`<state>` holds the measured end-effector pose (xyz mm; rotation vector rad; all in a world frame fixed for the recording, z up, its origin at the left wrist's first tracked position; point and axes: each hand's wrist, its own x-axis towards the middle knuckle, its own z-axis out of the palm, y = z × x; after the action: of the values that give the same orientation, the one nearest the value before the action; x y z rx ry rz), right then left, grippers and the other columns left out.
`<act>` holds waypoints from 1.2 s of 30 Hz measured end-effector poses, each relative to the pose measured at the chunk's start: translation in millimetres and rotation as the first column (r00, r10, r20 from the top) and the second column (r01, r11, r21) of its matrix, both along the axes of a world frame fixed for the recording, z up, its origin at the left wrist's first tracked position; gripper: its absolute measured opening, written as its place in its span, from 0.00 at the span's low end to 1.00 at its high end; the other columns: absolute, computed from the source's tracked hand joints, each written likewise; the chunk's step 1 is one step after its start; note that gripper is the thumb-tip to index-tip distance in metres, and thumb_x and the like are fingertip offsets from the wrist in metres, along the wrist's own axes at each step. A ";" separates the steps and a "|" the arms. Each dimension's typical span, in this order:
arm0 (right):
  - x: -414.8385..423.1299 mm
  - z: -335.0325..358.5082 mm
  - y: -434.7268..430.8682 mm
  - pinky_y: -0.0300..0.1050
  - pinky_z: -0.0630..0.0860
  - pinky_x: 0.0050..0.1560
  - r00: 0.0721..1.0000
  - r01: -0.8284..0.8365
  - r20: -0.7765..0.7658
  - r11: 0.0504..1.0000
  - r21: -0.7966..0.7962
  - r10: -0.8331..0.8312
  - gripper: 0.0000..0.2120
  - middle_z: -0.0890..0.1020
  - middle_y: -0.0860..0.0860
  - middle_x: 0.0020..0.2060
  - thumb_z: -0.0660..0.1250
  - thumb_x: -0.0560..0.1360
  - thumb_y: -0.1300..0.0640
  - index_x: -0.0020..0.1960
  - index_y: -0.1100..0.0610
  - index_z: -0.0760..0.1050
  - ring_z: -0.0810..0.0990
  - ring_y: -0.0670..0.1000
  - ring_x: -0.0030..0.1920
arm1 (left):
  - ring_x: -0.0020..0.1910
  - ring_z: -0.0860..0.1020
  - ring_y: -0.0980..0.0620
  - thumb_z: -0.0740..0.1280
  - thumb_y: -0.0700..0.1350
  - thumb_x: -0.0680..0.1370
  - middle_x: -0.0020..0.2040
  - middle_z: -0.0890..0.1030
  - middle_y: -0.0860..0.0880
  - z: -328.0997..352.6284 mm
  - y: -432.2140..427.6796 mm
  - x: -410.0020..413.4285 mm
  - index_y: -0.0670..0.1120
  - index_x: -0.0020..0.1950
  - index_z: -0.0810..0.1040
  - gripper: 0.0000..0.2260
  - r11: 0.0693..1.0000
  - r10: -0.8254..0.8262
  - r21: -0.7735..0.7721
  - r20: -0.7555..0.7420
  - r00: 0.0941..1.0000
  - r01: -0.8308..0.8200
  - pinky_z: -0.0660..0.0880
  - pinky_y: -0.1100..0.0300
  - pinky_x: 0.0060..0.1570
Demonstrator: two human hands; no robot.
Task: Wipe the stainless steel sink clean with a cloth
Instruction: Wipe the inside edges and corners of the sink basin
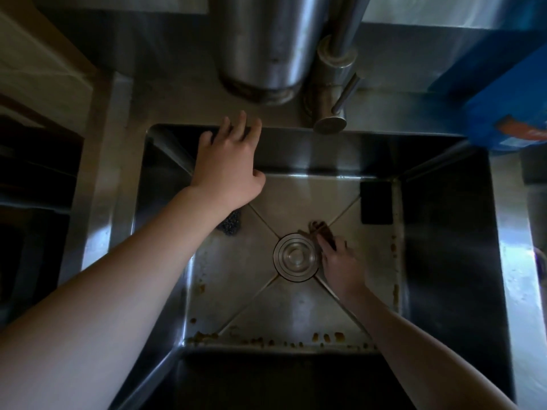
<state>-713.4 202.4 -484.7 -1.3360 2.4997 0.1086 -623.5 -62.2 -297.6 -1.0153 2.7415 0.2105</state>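
I see the sink [444, 232] from straight above, in dim light. The left hand [228, 164] is stretched out to the back-left of the basin with its fingers [243, 122] spread wide and straight, tips over the back rim. It holds nothing. I can't tell whether the palm touches the back wall.

The right hand [340, 264] is down on the basin floor, just right of the drain [296, 257]. Its fingers are bunched around the near end of a brown cloth [319, 232]. That spot is blurred, so I can't give exact grip detail. The cloth lies on the floor at the drain's far-right edge, touching or just beside the drain ring.

A dark scourer [231, 224] sits on the floor left of the drain, partly under the left wrist. A black pad [376, 202] lies flat in the back-right corner of the floor. Brown crumbs [325, 337] run along the near edge of the floor, with more up the right edge and a few on the left.

The tap [331, 108] stands behind the back rim, and a steel canister [263, 45] is just left of it. A blue bag [503, 108] sits at the back-right corner of the counter.
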 end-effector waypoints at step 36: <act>148.5 10.5 -85.2 0.53 0.75 0.43 0.753 -0.613 0.361 0.786 0.081 0.550 0.23 0.65 0.57 0.67 0.53 0.79 0.61 0.72 0.46 0.60 0.75 0.63 0.55 | 0.74 0.59 0.46 0.64 0.45 0.75 0.76 0.59 0.46 22.8 53.8 191.0 0.47 0.75 0.61 0.28 0.969 0.246 -0.021 -0.016 0.969 -0.247 0.58 0.45 0.65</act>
<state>-564.9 117.2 -474.2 -1.8357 1.6792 0.2444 -432.4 -8.4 -274.7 -1.3657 2.6284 0.2253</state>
